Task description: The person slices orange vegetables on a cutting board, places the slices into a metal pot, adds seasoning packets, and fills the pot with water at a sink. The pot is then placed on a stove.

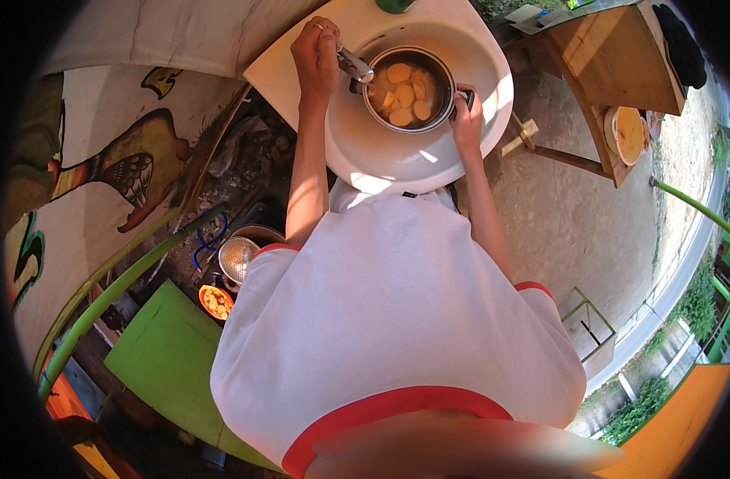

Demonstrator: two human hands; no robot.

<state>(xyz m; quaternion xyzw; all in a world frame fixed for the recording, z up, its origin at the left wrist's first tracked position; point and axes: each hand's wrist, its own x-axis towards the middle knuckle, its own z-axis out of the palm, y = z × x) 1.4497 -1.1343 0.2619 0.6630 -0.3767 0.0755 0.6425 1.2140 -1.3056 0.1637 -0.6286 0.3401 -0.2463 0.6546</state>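
Note:
A metal pot [404,129] with a light rim and dark side handles sits in a white washbasin [413,158]. Several round, pale yellow-orange slices [404,94] lie in cloudy water inside it. My right hand [467,123] grips the pot's dark handle [470,99] on the right side. At the basin's left back, my left hand [317,57] is closed around the upper part of a chrome tap [354,64], whose spout points over the pot's left rim. The pot's left handle is partly hidden under the spout.
A green bottle base [394,5] stands at the basin's back edge. On the left are a painted wall [107,167], a perforated metal strainer [236,257], an orange bowl of food [215,302] and a green tabletop [167,359]. Right, a wooden table [616,66] bears a yellowish basin [628,135].

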